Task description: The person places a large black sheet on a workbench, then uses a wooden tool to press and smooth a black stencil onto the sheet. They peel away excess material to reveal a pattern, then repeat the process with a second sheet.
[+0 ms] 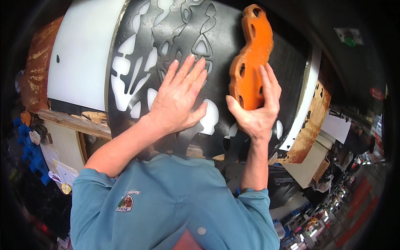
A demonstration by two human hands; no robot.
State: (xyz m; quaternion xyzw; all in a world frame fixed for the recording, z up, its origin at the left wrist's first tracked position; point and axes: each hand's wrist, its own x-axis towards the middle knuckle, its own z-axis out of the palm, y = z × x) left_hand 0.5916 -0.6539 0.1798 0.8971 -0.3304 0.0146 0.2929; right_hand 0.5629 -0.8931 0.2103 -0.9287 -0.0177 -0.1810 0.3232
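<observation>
A black textured sheet (225, 33) lies across a white cutting board (81, 50), which shows through many cut-out holes in its left and middle parts. My left hand (175, 100) rests flat on the sheet, fingers stretched out beside the cut outlines. On the right, an orange cutting die (256, 52) of wavy, elongated shape, with several holes along it, lies over the sheet. My right hand (260, 110) grips its near end, thumb on the left side and fingers along the right. The die's lower edge against the sheet is hard to make out.
A wooden bar (75, 123) runs along the near left edge of the board. Worn brown boards stick out at the left (39, 66) and right (310, 129). Dark machinery with a green button (349, 41) stands at the upper right. Blue crates (29, 150) are at lower left.
</observation>
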